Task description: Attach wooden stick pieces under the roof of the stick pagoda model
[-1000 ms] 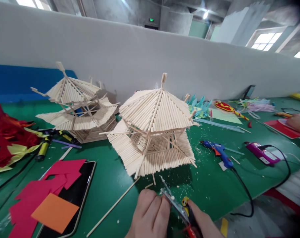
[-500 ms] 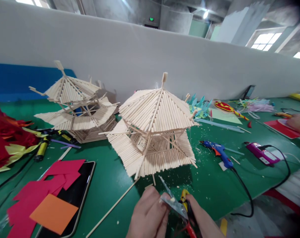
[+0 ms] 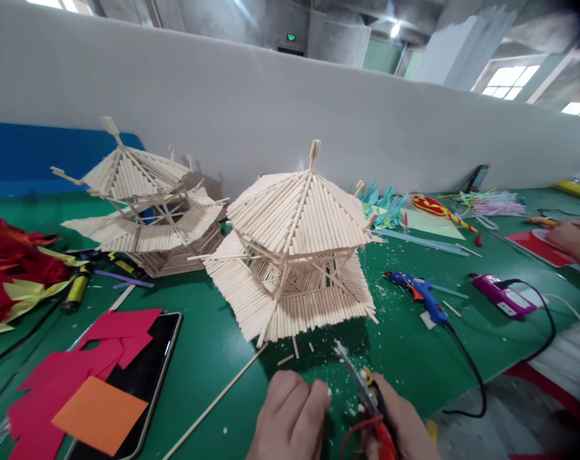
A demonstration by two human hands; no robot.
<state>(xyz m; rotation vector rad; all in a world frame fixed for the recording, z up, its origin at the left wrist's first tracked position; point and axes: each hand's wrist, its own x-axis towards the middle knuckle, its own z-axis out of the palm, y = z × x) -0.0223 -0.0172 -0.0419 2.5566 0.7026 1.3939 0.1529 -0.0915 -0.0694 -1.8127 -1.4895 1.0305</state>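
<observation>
Stick pavilion (image 3: 304,220) had both slatted tiers assembled; a long stick (image 3: 216,402) lay loose. Left hand (image 3: 290,415) was closed, contents indeterminable; right hand (image 3: 401,412) gripped a cutting tool (image 3: 361,386).

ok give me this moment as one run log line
left hand closed, contents unclear; right hand gripping cutting tool; nearer stick model beyond the hands; short stick piece on green table; blue glue gun lying at right
</observation>
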